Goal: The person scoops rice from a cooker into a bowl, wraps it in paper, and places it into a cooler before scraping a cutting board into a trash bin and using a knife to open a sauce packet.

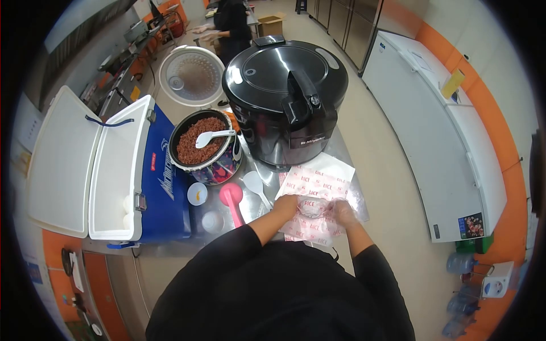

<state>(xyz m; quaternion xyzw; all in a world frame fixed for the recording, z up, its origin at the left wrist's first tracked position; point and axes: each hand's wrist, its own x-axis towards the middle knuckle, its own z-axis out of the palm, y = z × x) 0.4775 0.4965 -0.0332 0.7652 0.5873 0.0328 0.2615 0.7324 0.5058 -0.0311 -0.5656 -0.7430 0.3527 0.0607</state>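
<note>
White wrapping paper [318,177] with pink "RICE" print lies on the metal table in front of me. At its middle is a rounded bundle [311,208] covered by the paper; its contents are hidden. My left hand [286,207] is closed on the wrapper at the bundle's left side. On the opposite side my right hand [343,215], seemingly in a clear glove, grips the wrapper too. Left of the paper lie a white rice paddle [253,183] and a pink scoop [231,196].
A large black rice cooker [284,102] stands behind the paper. An open pot of reddish-brown rice [196,136] holds a white spoon [213,136]. Small cups [197,194] and an open blue cooler box [165,187] sit left. A person [230,28] stands beyond; a chest freezer [421,136] is right.
</note>
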